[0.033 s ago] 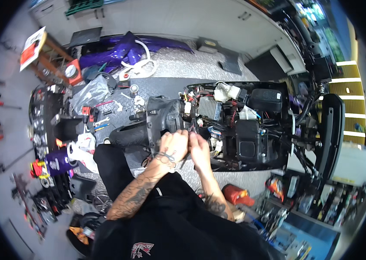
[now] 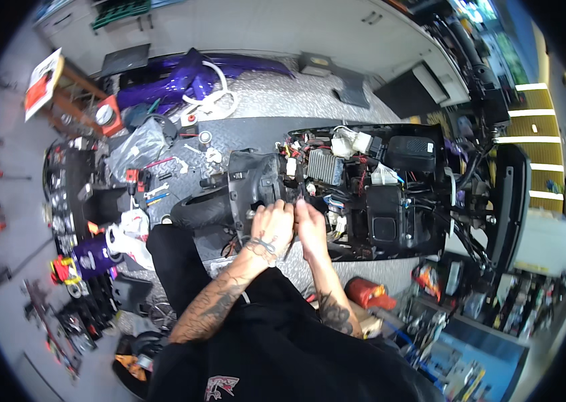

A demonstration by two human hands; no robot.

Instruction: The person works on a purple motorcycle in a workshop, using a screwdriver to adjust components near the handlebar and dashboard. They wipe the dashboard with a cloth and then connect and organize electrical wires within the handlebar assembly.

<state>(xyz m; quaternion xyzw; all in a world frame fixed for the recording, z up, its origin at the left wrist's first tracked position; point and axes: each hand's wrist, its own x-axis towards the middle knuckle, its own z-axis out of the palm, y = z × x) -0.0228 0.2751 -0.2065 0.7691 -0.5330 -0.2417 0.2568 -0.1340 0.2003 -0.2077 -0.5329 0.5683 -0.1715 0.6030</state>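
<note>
My left hand (image 2: 273, 223) is closed, fingers curled, over the gap between the black plastic rear fender (image 2: 254, 175) and the stripped scooter body (image 2: 383, 194). Right beside it, my right hand (image 2: 310, 230) is closed too, thumb and fingers pressed together. What either hand grips is too small and too hidden to name. Bundled wires and connectors (image 2: 334, 204) lie just right of my right hand. Beyond them sits a finned grey metal box (image 2: 325, 167). A black tyre (image 2: 202, 209) shows left of the fender.
Tools, including a red-and-black power tool (image 2: 137, 177), lie on the dark mat (image 2: 182, 144) with a clear plastic bag (image 2: 139, 151). Purple body panels (image 2: 192, 80) rest at the back. A red container (image 2: 369, 293) stands by my right forearm, and a tool-laden blue bench (image 2: 477, 355) lower right.
The view has shifted slightly. My hands stay close together over the same spot, with the right-hand fingers a little more closed up against the left.
</note>
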